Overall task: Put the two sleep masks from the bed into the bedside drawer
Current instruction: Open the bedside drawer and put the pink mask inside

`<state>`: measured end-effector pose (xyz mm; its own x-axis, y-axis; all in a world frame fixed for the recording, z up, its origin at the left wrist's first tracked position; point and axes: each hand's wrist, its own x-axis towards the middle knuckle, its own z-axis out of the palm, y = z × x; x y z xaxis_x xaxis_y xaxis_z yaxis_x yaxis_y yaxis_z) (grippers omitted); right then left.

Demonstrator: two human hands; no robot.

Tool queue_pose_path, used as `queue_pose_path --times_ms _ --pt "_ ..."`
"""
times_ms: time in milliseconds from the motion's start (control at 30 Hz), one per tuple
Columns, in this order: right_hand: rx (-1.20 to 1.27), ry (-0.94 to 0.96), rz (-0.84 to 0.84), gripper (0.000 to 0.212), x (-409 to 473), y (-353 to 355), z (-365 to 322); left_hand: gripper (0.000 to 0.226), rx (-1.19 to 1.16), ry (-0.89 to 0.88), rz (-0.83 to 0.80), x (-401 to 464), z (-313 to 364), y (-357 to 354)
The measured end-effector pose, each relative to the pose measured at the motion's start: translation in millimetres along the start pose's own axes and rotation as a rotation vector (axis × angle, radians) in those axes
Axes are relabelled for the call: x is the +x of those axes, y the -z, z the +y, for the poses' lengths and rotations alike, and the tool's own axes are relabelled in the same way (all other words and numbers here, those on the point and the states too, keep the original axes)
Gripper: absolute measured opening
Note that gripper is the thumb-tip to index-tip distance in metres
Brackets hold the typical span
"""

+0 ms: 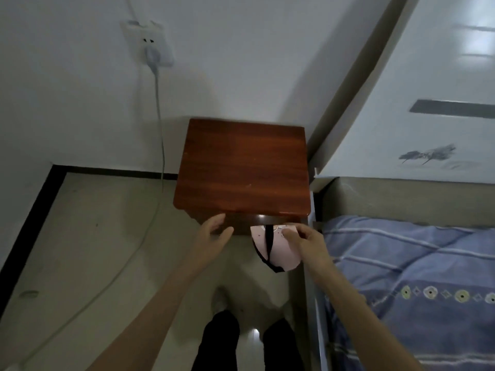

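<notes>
Head view, looking down at a reddish-brown wooden bedside table (pixel 241 167) standing against a white wall, just beside the bed frame. The right hand (pixel 304 241) pinches the upper edge of a pink sleep mask (pixel 280 254) between thumb and fingers; the mask hangs below the grip, in front of the cabinet's dark front face and just under the overhanging top. A black strap (pixel 268 242) runs down the middle of the mask and loops along its lower left edge. The left hand (pixel 214 231) is open, fingers spread and slightly curled, its fingertips at the drawer front (pixel 238 223) to the left of the mask; whether they touch the wood cannot be told. Whether the drawer is pulled out cannot be told either, as the front lies in shadow. Only one mask is visible. To the right lies the bed (pixel 415 269), covered in blue striped bedding with a band of round floral motifs. On the wall at upper left, a white socket (pixel 146 41) carries a plug whose cable (pixel 158 108) drops to the tiled floor (pixel 93 236). The person's dark trouser legs (pixel 222 341) appear at the bottom centre.
</notes>
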<state>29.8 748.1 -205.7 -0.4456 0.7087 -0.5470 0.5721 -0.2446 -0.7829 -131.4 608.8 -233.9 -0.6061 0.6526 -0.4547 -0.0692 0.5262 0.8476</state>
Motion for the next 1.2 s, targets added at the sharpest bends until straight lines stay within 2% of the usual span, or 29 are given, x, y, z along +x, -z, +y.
queue_pose_path --times_ms 33,100,167,300,433,533,733,867,1067,1200 --pt "-0.025 -0.029 0.011 0.013 10 -3 12 0.054 0.022 0.056 0.004 8 -19 4" --pt "-0.056 -0.12 0.04 0.043 29 -8 39 0.07 0.098 0.162 0.007 23 -53 11" --pt "-0.086 -0.199 0.049 0.062 48 -10 64 0.084 0.145 0.208 0.012 41 -83 15" --pt "-0.167 -0.266 0.04 0.073 103 -17 101 0.104 0.165 0.253 0.064 94 -135 21" --pt "-0.156 -0.261 0.059 0.094 162 -27 141 0.117 0.075 0.161 0.177 143 -171 20" --pt "-0.108 -0.201 0.066 0.094 182 -31 156 0.116 0.022 0.071 0.173 156 -182 16" --pt "-0.04 -0.165 0.083 0.085 183 -31 163 0.115 0.004 0.06 0.2 156 -188 15" --pt "-0.031 -0.179 0.101 0.084 182 -29 162 0.105 0.059 0.058 0.297 164 -185 12" --pt "0.02 -0.15 0.141 0.078 181 -31 162 0.1 -0.03 0.031 0.323 164 -183 8" --pt "0.068 -0.169 0.165 0.074 169 -33 168 0.106 -0.107 0.137 0.333 143 -186 -3"
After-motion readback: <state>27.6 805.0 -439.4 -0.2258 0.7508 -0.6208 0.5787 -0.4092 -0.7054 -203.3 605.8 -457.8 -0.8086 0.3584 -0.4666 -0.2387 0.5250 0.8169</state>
